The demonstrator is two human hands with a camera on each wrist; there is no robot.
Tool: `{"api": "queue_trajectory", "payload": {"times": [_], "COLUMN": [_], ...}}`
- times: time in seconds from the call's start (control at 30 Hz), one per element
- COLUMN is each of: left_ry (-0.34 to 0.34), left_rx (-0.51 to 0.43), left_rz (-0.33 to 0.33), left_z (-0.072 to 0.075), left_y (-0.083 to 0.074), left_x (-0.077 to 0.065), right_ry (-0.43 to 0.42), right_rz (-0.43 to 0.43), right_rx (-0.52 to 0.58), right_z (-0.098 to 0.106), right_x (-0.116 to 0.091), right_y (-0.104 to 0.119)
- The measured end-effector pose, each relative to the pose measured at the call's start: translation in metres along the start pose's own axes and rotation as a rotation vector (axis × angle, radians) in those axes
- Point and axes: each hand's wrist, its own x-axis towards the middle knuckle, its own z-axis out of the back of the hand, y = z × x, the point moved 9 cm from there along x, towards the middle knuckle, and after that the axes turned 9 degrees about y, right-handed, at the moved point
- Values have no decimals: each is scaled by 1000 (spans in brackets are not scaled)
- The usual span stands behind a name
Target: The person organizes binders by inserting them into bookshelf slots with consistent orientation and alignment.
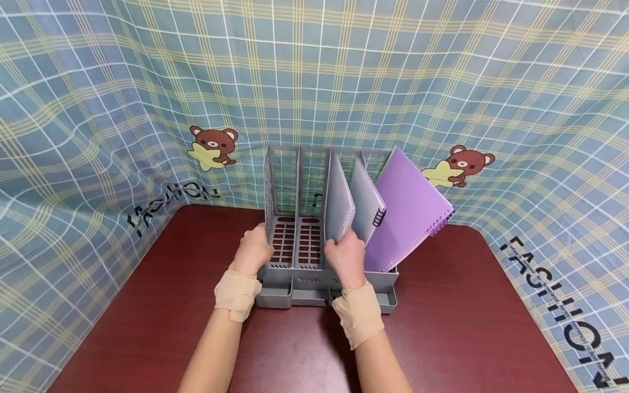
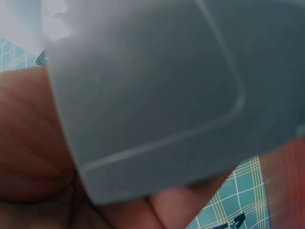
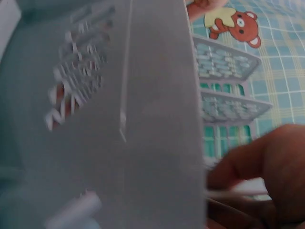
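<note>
A grey desktop file organizer (image 1: 275,277) with upright dividers and small front trays stands on the table. At its left end my left hand (image 1: 253,250) grips the side wall; in the left wrist view the fingers (image 2: 178,202) curl round a grey panel (image 2: 143,105). My right hand (image 1: 346,255) pinches the near lower edge of a pale grey-blue notebook (image 1: 339,202) in the third slot from the left. In the right wrist view the thumb (image 3: 248,157) presses on a thin pale edge, and the organizer's grey front (image 3: 162,95) hides part of the fingers.
Right of the held notebook stands another grey-blue notebook (image 1: 366,196) with a black coil. A purple spiral notebook (image 1: 410,207) leans out at the right end. The dark red table (image 1: 162,316) is surrounded by a blue plaid cloth (image 1: 314,71) with printed bears.
</note>
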Motion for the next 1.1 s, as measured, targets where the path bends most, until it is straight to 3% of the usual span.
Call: {"api": "queue_trajectory", "payload": {"times": [0.1, 0.23, 0.5, 0.73, 0.97, 1.1], "left_ry": [4, 4, 7, 13, -14, -62], "left_rx": [-5, -3, 7, -5, 20, 31], "left_rz": [3, 3, 5, 2, -43, -84], "left_z": [-1, 0, 1, 0, 10, 26], "left_y": [0, -1, 0, 3, 5, -3], "left_x": [-1, -1, 1, 3, -4, -20], "right_ry": [80, 164, 163, 217, 312, 184], "right_rz": [8, -49, -103, -80, -39, 10], "right_rx": [-71, -115, -127, -100, -72, -55], "right_z": [2, 9, 20, 28, 74, 122], "right_x": [0, 1, 6, 3, -15, -29], "right_y": [0, -6, -17, -13, 6, 18]}}
